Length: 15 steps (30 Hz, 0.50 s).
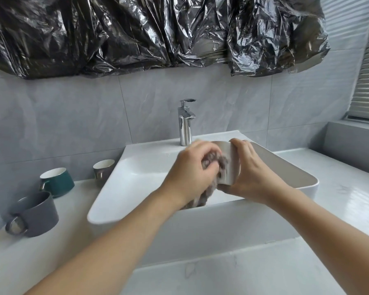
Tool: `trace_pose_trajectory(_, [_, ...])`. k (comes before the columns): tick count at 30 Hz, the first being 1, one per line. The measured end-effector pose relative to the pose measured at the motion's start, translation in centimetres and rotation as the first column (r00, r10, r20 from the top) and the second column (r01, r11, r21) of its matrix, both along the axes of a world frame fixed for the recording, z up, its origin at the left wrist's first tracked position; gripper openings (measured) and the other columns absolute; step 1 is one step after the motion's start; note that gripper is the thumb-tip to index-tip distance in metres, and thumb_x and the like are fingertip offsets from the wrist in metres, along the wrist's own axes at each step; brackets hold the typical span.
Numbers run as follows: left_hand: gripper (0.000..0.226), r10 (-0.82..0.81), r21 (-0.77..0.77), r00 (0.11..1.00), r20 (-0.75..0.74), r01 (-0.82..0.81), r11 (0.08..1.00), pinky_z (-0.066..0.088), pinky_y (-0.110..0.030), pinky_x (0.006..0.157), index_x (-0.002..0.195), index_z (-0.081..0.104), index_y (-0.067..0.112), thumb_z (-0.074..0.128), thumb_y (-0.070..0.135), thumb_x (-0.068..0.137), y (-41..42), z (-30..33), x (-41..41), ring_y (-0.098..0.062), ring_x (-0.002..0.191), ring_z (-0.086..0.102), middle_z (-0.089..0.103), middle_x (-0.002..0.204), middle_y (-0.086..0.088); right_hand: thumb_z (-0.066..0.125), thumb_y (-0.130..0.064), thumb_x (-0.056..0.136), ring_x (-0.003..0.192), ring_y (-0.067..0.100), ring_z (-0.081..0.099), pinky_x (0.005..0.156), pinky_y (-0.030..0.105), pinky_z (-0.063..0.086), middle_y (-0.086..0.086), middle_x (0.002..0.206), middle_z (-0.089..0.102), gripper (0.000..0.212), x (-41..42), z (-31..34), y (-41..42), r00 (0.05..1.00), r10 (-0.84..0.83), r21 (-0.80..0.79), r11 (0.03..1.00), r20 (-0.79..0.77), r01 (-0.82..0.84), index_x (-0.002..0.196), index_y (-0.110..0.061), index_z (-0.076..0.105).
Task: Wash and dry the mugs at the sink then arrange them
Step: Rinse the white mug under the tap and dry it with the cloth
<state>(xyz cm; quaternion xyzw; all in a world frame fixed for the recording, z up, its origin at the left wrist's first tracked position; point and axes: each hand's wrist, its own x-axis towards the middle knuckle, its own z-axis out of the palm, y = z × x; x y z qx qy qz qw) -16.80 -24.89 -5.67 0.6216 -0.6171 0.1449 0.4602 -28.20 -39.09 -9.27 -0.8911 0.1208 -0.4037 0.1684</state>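
My forearms reach over the white desk [339, 201]. On its left stand a grey mug [37, 213], green mug [58, 182] and small silver mug [103, 169]. Over the sink [119, 201], my left hand [192, 167] clutches a cloth [213, 165] against the white mug [229, 165], gripped by my right hand [249, 173].

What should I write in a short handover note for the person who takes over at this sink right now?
Left hand: grips a grey cloth and rubs it on the white mug.
Right hand: holds that mug over the sink.
Waiting on the counter to the left: green mug, grey mug, and a small silver mug beside the basin.
Faucet: no water visible.
Done: nothing shows as finished.
Left: finish the white mug, handle the other three, arrange all four.
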Motion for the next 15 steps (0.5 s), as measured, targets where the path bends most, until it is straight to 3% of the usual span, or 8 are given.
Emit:
trace_pose_trajectory(3, [0.019,0.123,-0.068,0.991,-0.053,-0.127,0.99,0.04,-0.011,0.083,0.097,0.068,0.012,0.061,0.002,0.083,-1.9,2.2,-0.2,-0.008,0.089,0.055,0.06,0.099,0.001,0.094,-0.046,0.055,0.116,0.013,0.043,0.099,0.028,0.038,-0.005,0.122,0.042,0.108,0.2,-0.1,0.0,1.0,0.002,0.007,1.0,-0.006,-0.002,0.14,-0.013,0.035])
trace_pose_trajectory(6, [0.019,-0.035,0.056,0.985,0.166,0.026,0.998,0.046,-0.024,0.083,0.093,0.069,0.014,0.058,0.009,0.079,-1.2,0.7,-0.4,-0.015,0.088,0.057,0.056,0.097,0.002,0.093,-0.039,0.057,0.119,0.019,0.045,0.1,0.032,0.04,0.0,0.124,0.043,0.106,0.0,-0.1,-0.3,1.0,0.012,0.022,1.0,0.002,-0.012,0.141,-0.012,0.034])
trace_pose_trajectory(8, [0.019,-0.117,0.146,0.96,0.253,0.081,0.986,0.044,-0.022,0.081,0.093,0.068,0.015,0.059,0.013,0.077,0.0,-0.7,-0.7,-0.014,0.087,0.056,0.054,0.098,0.003,0.091,-0.03,0.059,0.122,0.021,0.044,0.102,0.033,0.039,0.003,0.128,0.041,0.107,-0.1,0.1,-0.2,1.0,0.016,0.018,1.0,-0.023,-0.015,0.145,-0.01,0.032])
trace_pose_trajectory(9, [0.02,-0.094,0.15,0.974,0.205,0.063,0.987,0.042,-0.018,0.082,0.096,0.066,0.016,0.061,0.011,0.077,0.0,-0.8,-0.6,-0.013,0.09,0.056,0.053,0.101,0.004,0.091,-0.03,0.059,0.122,0.022,0.044,0.103,0.034,0.039,0.003,0.129,0.04,0.107,-0.2,0.1,-0.1,1.0,0.011,0.004,1.0,-0.025,-0.011,0.146,-0.009,0.031])
trace_pose_trajectory(11, [0.037,0.073,0.162,0.995,-0.064,-0.062,0.985,0.039,-0.015,0.087,0.114,0.059,0.018,0.067,0.017,0.078,-0.7,0.5,-0.3,-0.011,0.103,0.054,0.051,0.114,0.007,0.091,-0.034,0.059,0.122,0.023,0.044,0.104,0.035,0.039,0.002,0.129,0.04,0.109,0.1,0.1,-0.1,1.0,-0.006,-0.019,1.0,-0.015,0.006,0.146,-0.011,0.031])
trace_pose_trajectory(13, [0.061,0.196,0.314,0.945,-0.261,-0.109,0.943,0.04,-0.02,0.09,0.129,0.052,0.022,0.065,0.034,0.071,-1.8,1.8,0.3,-0.01,0.108,0.053,0.052,0.12,0.011,0.091,-0.037,0.06,0.124,0.022,0.042,0.105,0.03,0.036,0.001,0.132,0.039,0.11,0.1,0.1,-0.1,1.0,-0.008,-0.026,1.0,-0.015,0.007,0.148,-0.013,0.03])
trace_pose_trajectory(15, [0.054,0.154,0.398,0.934,-0.323,-0.013,0.917,0.044,-0.024,0.078,0.117,0.058,0.022,0.058,0.036,0.065,-2.2,2.5,0.8,-0.01,0.088,0.057,0.06,0.099,0.01,0.091,-0.038,0.061,0.127,0.016,0.036,0.105,0.023,0.03,-0.001,0.136,0.037,0.112,0.1,0.0,-0.1,0.999,-0.001,-0.051,0.999,-0.035,-0.001,0.15,-0.015,0.027])
